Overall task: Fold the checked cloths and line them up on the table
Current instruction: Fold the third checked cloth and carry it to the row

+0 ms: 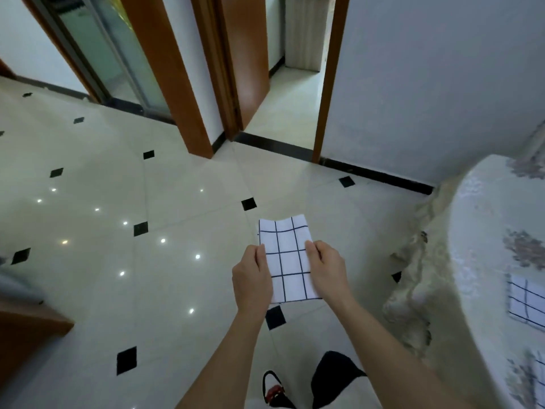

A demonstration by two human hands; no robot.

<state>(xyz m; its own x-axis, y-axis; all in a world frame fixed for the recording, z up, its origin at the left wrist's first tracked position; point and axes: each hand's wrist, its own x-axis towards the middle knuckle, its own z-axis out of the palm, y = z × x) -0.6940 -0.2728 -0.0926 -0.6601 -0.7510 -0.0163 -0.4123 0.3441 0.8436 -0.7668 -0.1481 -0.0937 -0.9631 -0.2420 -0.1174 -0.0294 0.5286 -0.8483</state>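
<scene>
A cloth (287, 258) is in the middle of the frame, above the floor (118, 202), between the two hands. The left hand (250, 278) holds its left edge and the right hand (327, 270) holds its right edge. The surface (477, 261) takes the right side of the frame, and a second cloth (526, 302) lies on it at the far right. A door (247, 54) stands at the top centre, a wall (427, 84) to its right. A shoe (274, 391) is at the bottom, below the hands.

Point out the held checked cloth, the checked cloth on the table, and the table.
held checked cloth (290, 261): head view, its centre square.
second checked cloth (526, 302): head view, its visible left part.
table (477, 231): head view, bare patch of cover.
</scene>
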